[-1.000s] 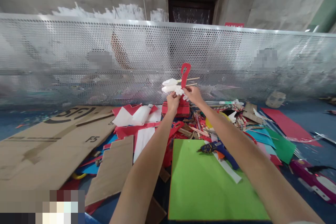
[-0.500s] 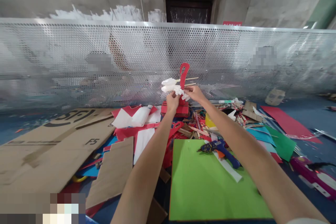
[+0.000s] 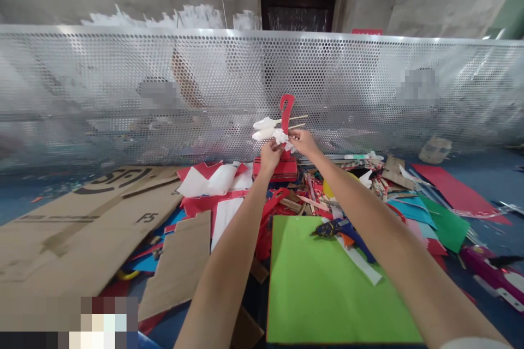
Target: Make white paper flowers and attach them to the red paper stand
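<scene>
Both hands meet at a small paper construction in the middle of the view, just in front of a perforated metal barrier (image 3: 123,82). The left hand (image 3: 271,157) comes in low on its left side, fingers drawn narrow around the lower edge of a crumpled white paper (image 3: 280,136). The right hand (image 3: 303,142) reaches it from the right, thumb and fingertips pinched together on the same paper; the exact grip is too small to make out. Above the fingers a red strip (image 3: 287,117) stands nearly upright, its top hooked over to the left. 2 thin sticks (image 3: 299,117) point right from it, and 2 white pieces (image 3: 264,133) sit on its left side, stacked closely. Below stands a red block (image 3: 282,170). Nearer the person lies a green board (image 3: 319,283), with a blue glue gun (image 3: 335,227) and a white strip (image 3: 362,266) on it, partly beneath the right arm. Brown cardboard (image 3: 94,229) spreads at the left, and a red sheet (image 3: 454,188) lies at the right.
</scene>
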`<act>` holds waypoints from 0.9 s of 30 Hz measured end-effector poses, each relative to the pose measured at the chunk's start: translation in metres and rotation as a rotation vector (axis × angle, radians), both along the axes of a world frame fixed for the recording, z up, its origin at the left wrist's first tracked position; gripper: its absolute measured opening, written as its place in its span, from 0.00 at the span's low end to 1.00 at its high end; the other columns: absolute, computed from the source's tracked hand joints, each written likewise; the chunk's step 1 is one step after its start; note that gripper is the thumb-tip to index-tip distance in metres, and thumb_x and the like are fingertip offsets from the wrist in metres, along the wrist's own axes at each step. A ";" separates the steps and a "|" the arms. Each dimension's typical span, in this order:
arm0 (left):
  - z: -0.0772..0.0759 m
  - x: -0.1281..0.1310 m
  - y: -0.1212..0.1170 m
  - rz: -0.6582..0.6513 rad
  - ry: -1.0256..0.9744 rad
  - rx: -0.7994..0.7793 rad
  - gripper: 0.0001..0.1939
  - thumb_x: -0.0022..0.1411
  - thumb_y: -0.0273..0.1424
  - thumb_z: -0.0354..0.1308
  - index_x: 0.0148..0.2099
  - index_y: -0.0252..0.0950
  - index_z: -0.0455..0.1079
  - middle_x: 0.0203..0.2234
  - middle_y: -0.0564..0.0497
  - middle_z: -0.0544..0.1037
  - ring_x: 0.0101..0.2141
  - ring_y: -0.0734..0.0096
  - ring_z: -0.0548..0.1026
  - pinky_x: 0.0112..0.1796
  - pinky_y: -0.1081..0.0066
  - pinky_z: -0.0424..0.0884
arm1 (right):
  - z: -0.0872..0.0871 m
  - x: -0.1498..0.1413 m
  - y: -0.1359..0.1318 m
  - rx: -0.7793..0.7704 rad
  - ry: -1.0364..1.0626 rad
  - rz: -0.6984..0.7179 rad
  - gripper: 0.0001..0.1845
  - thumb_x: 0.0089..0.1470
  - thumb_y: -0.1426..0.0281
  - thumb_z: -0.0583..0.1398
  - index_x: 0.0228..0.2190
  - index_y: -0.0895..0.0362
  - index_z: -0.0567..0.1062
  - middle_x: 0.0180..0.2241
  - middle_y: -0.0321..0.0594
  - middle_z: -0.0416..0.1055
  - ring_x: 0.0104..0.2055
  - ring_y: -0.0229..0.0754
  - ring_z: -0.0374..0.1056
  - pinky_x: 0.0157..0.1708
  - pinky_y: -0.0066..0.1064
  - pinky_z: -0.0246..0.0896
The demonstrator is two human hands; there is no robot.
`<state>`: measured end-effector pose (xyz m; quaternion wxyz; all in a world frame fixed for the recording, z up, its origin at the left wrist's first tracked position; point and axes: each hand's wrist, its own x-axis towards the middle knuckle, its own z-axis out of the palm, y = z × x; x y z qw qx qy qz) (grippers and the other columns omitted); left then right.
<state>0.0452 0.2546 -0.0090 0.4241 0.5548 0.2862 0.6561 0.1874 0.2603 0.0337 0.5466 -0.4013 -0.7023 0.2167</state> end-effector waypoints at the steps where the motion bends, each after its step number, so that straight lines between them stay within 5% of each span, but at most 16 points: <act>1: 0.000 -0.002 -0.001 0.019 0.068 0.017 0.18 0.42 0.20 0.66 0.39 0.34 0.73 0.34 0.45 0.80 0.40 0.55 0.77 0.46 0.60 0.69 | 0.000 0.000 0.001 -0.007 0.009 -0.012 0.09 0.50 0.72 0.61 0.35 0.59 0.79 0.40 0.43 0.79 0.42 0.44 0.75 0.47 0.38 0.70; 7: -0.003 -0.022 -0.011 0.355 0.505 0.066 0.20 0.36 0.24 0.73 0.32 0.38 0.69 0.34 0.41 0.78 0.54 0.41 0.68 0.59 0.51 0.51 | 0.001 -0.002 0.002 -0.093 0.064 -0.049 0.10 0.50 0.69 0.62 0.36 0.59 0.78 0.38 0.43 0.79 0.39 0.43 0.74 0.43 0.36 0.70; 12: -0.007 -0.028 -0.012 0.376 0.617 -0.004 0.16 0.43 0.36 0.72 0.23 0.37 0.67 0.26 0.40 0.75 0.53 0.38 0.69 0.59 0.49 0.50 | -0.002 0.006 -0.003 -0.270 0.190 -0.041 0.12 0.57 0.68 0.55 0.38 0.60 0.76 0.35 0.41 0.78 0.33 0.37 0.73 0.33 0.28 0.69; 15: -0.005 -0.028 -0.014 0.414 0.776 -0.012 0.14 0.51 0.42 0.67 0.28 0.36 0.72 0.29 0.41 0.78 0.50 0.44 0.72 0.58 0.50 0.52 | -0.006 0.015 -0.008 -0.346 0.235 0.033 0.14 0.54 0.70 0.58 0.43 0.58 0.74 0.40 0.40 0.77 0.34 0.35 0.72 0.31 0.25 0.68; 20: 0.013 -0.030 -0.021 0.435 1.360 -0.053 0.25 0.63 0.51 0.49 0.46 0.37 0.74 0.42 0.40 0.79 0.47 0.51 0.75 0.50 0.57 0.66 | -0.010 0.024 -0.007 -0.262 0.212 -0.152 0.11 0.50 0.78 0.60 0.38 0.59 0.73 0.31 0.37 0.73 0.27 0.32 0.66 0.27 0.23 0.62; 27: 0.033 -0.026 -0.035 0.393 1.629 -0.038 0.28 0.63 0.52 0.50 0.51 0.35 0.72 0.46 0.39 0.78 0.49 0.53 0.75 0.49 0.62 0.69 | -0.011 0.035 -0.023 -0.287 0.164 -0.209 0.09 0.53 0.78 0.57 0.37 0.58 0.72 0.26 0.34 0.69 0.25 0.33 0.64 0.25 0.23 0.59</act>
